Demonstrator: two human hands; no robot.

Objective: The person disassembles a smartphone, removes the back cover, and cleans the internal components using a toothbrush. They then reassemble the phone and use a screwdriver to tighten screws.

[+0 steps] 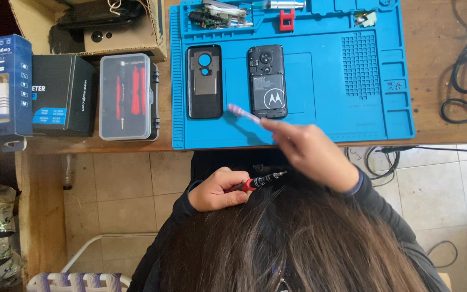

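Blue silicone repair mat (352,108), upper centre: one opened black phone (267,81), one detached black back cover (204,81). Pale purple pick (242,113) pinched by right hand (312,154); red-handled screwdriver (258,181) gripped by left hand (218,189). Clear plastic toolcase (126,97), left.

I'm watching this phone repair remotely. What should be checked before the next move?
1. Opened phone lying flat on the blue mat: ok.
2. Back cover off and beside the phone: ok.
3. Left hand grip on the screwdriver: ok.
4. Right hand steady with the purple tool: not ok, blurred.
5. Phone's screws all out: cannot tell.
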